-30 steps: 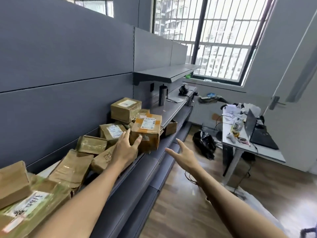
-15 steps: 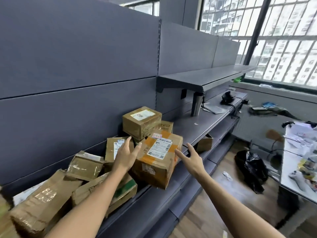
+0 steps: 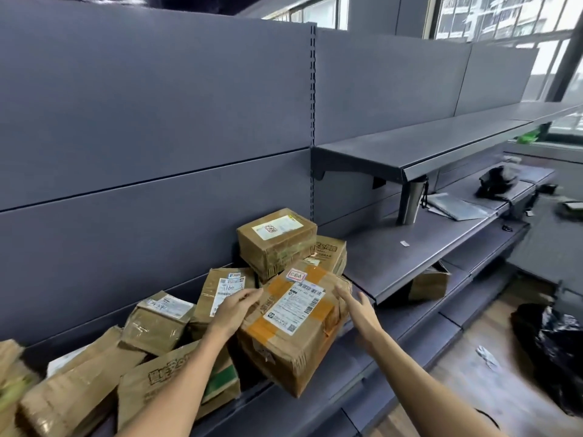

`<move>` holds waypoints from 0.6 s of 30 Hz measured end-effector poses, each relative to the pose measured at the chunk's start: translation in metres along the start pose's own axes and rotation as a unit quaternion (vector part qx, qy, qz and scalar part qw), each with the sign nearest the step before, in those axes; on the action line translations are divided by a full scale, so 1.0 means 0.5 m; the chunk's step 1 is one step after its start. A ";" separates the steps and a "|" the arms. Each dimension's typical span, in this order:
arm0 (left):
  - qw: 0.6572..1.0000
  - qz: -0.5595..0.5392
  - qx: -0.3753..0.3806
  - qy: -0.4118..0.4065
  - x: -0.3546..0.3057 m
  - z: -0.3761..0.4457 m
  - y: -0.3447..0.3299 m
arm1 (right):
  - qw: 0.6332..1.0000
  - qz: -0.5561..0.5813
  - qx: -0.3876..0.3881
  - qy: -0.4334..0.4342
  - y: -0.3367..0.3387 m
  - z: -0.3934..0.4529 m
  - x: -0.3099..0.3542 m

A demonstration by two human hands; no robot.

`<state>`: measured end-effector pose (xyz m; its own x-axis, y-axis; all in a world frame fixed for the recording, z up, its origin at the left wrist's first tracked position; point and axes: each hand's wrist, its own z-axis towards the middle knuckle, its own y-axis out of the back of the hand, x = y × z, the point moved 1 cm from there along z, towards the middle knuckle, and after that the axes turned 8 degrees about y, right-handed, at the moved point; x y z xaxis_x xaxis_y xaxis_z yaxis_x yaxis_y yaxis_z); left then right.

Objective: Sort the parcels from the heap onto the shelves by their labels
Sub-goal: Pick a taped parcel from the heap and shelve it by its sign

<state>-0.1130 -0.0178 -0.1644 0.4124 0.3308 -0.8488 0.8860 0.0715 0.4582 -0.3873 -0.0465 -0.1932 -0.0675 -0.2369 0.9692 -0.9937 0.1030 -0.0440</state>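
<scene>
The big parcel (image 3: 293,329) is brown cardboard, a bit crumpled, with shiny orange tape and a smooth white paper label (image 3: 298,305). The other parcels (image 3: 277,241) are cardboard too, wrapped in glossy clear tape (it looks wrinkly). The shelves (image 3: 410,152) are grey painted metal, smooth and matt. A cup (image 3: 411,203) looks like shiny metal. The floor (image 3: 473,389) is wood, a little glossy. A black bag (image 3: 555,351) looks like shiny crinkly plastic.

Brown cardboard parcel (image 3: 293,329) with orange tape and white label, grey shelves (image 3: 419,257), apparently black bag (image 3: 549,345).
</scene>
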 end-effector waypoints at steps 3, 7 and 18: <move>0.999 0.031 0.030 0.011 0.010 0.008 -0.006 | 0.994 0.078 0.067 -0.030 -0.010 0.007 -0.028; 1.000 0.010 0.026 0.000 0.009 0.008 -0.010 | 0.997 0.069 0.034 -0.008 -0.012 0.001 -0.016; 0.967 -0.197 0.114 -0.114 -0.106 -0.019 0.061 | 0.971 0.075 0.047 0.223 -0.017 -0.039 0.208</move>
<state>-0.1100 -0.0240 -0.1031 0.0461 0.1016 -0.9938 0.9970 -0.0673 0.0393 -0.3843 -0.0534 -0.0874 -0.1873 0.2183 0.9578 -0.9809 0.0107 -0.1942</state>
